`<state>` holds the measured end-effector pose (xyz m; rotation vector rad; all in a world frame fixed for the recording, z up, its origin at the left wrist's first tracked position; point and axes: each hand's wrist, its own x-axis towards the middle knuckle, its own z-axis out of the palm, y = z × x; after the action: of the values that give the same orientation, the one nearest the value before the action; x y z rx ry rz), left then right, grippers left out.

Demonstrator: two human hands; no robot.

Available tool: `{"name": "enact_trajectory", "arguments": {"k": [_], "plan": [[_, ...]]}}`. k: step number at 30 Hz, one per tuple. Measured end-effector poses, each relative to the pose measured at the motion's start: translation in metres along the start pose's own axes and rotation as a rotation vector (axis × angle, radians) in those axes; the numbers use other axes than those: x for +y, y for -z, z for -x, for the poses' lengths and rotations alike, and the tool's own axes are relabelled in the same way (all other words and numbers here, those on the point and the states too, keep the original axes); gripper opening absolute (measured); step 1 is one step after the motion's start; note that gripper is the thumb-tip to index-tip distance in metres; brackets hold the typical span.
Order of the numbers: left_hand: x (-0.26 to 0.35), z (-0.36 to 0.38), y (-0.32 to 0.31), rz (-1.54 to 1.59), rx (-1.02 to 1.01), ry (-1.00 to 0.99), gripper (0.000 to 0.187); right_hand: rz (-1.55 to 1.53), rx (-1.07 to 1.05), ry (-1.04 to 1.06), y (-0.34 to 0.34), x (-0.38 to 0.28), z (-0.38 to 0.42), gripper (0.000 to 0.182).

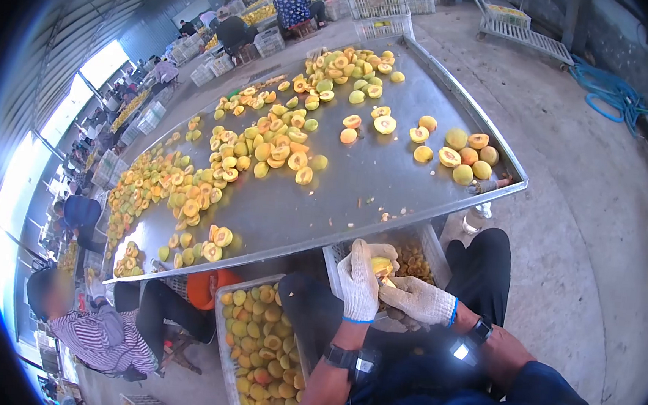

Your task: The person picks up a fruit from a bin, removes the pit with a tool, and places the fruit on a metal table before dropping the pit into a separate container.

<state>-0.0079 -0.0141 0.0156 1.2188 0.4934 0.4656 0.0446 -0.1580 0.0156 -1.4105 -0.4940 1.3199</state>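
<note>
Both my hands wear white knitted gloves and meet in front of the metal table's near edge. My left hand [361, 280] is closed around a yellow peach [382, 267], which looks cut. Pressed against the peach's lower side is my right hand [424, 299], its fingers closed. Whatever those right fingers hold is too small to make out. Beneath the hands stands a white crate [438, 262] with brown peach pits [413, 264] inside. Whole and halved peaches [465, 156] lie at the table's right corner.
Heaps of halved peaches [272, 141] cover much of the metal table [386, 181]. A crate [223, 339] full of peaches stands left of my legs. A person in a striped shirt [111, 338] sits at left. A bottle [476, 217] stands below the right corner; a blue hose [614, 92] lies beyond.
</note>
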Motion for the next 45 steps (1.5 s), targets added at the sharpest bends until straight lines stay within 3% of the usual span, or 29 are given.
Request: {"name": "enact_trajectory", "arguments": {"k": [5, 7, 12, 20, 22, 25, 26, 27, 28, 31, 32, 37, 39, 41, 43, 45], "plan": [[-0.008, 0.004, 0.001, 0.159, 0.041, 0.012, 0.042, 0.117, 0.113, 0.077, -0.002, 0.013, -0.008, 0.043], [-0.013, 0.0, 0.004, 0.161, -0.002, 0.005, 0.038, 0.354, 0.245, 0.341, -0.002, 0.029, -0.019, 0.044], [-0.019, -0.006, -0.007, 0.138, 0.248, 0.103, 0.041, 0.458, 0.311, 0.263, -0.006, 0.026, -0.02, 0.038], [-0.066, -0.029, 0.003, -0.08, 0.329, 0.208, 0.056, 0.763, 0.42, 0.226, 0.002, 0.047, -0.043, 0.036], [-0.08, -0.034, 0.007, -0.124, 0.35, 0.2, 0.059, 0.814, 0.47, 0.127, 0.003, 0.056, -0.053, 0.038], [-0.084, -0.042, 0.013, -0.067, 0.42, 0.203, 0.061, 0.789, 0.571, 0.07, 0.004, 0.058, -0.056, 0.04], [-0.082, -0.046, 0.02, 0.025, 0.446, 0.184, 0.06, 0.86, 0.565, 0.204, 0.008, 0.053, -0.047, 0.042], [-0.081, -0.048, 0.03, 0.116, 0.474, 0.168, 0.06, 0.863, 0.559, 0.207, 0.016, 0.056, -0.046, 0.042], [-0.062, -0.043, 0.038, 0.313, 0.413, 0.278, 0.056, 0.715, 0.579, 0.236, 0.022, 0.059, -0.047, 0.043], [-0.014, -0.027, 0.066, 0.618, 0.252, 0.23, 0.055, 0.401, 0.536, 0.201, 0.025, 0.044, -0.037, 0.041], [-0.002, -0.02, 0.082, 0.685, 0.173, 0.184, 0.046, 0.272, 0.491, 0.145, 0.025, 0.039, -0.035, 0.039], [0.035, 0.018, 0.174, 0.679, 0.201, -0.081, 0.024, 0.012, 0.392, 0.002, 0.03, 0.046, -0.042, 0.033], [0.03, 0.051, 0.234, 0.391, 0.323, -0.254, 0.027, 0.077, 0.442, 0.014, 0.029, 0.046, -0.038, 0.027], [0.029, 0.091, 0.295, 0.448, 0.592, -0.22, 0.031, 0.205, 0.521, -0.013, 0.024, 0.041, -0.034, 0.028], [0.003, 0.141, 0.359, 0.104, 0.77, -0.315, 0.034, 0.169, 0.496, -0.038, 0.026, 0.042, -0.033, 0.028], [-0.027, 0.189, 0.418, -0.167, 0.883, -0.261, 0.045, 0.303, 0.509, -0.019, 0.021, 0.032, -0.029, 0.032]]}}
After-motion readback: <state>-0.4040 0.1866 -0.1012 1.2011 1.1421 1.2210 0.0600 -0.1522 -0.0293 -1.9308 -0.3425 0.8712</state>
